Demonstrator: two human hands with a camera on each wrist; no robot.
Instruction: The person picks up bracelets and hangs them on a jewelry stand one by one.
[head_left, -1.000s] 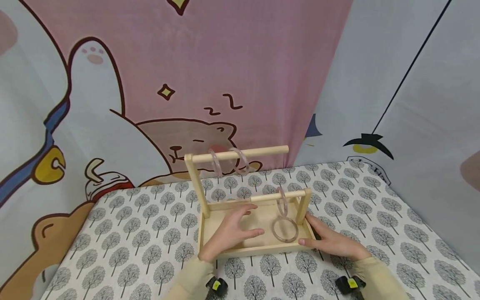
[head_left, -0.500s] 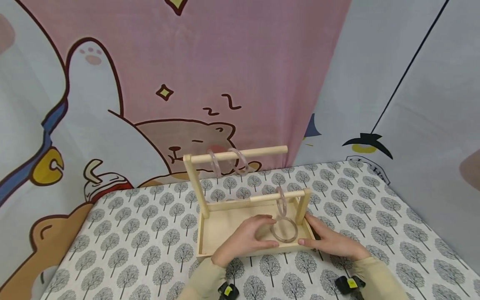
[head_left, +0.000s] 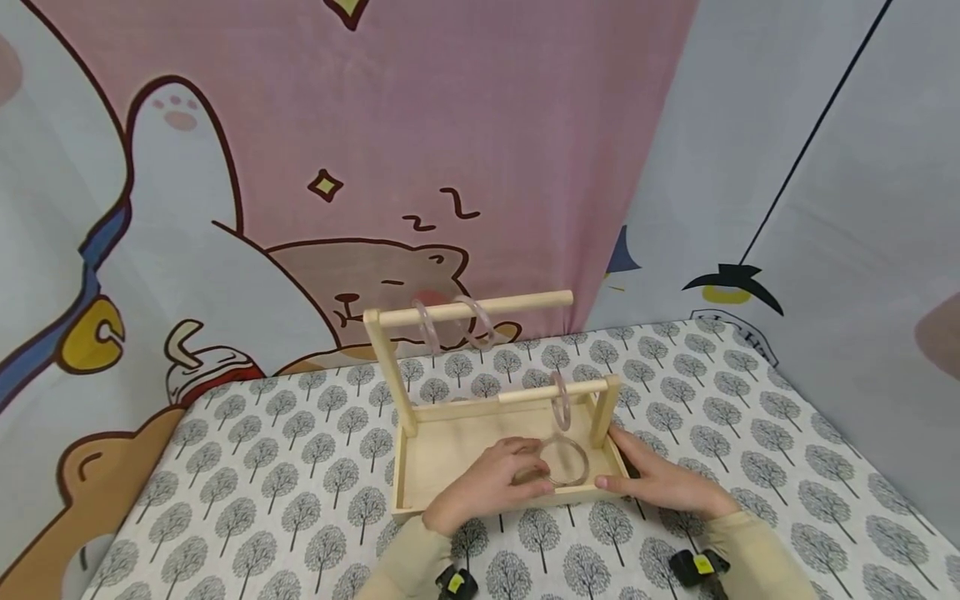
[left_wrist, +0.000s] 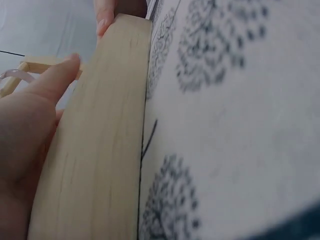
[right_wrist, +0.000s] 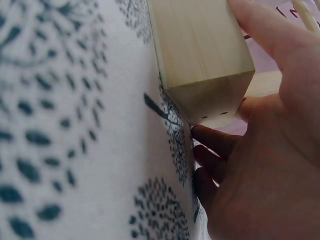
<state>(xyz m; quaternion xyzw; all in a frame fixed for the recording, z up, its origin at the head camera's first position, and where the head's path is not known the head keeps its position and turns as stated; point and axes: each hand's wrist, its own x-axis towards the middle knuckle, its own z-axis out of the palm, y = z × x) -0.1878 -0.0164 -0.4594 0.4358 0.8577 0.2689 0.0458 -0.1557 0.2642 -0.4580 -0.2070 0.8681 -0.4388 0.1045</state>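
A wooden stand with a shallow tray base and two raised bars sits on the table. Inside the tray at the right lies a clear pinkish bangle. My left hand reaches over the front wall, fingers and thumb pinching this bangle's left edge. Its thumb lies behind the front wall in the left wrist view, where the bangle's held edge is hidden. With my right hand I grip the tray's front right corner, thumb on the rim, other fingers along the end wall.
Two similar bangles, a left one and a right one, hang on the tall upper bar. Another bangle hangs on the shorter lower bar. Tree-patterned cloth covers the table; a printed curtain stands behind.
My left hand has moved right across the tray to the lying bangle, and its fingers have closed on the edge. The bangle has shifted slightly left. My right hand stays at the corner.
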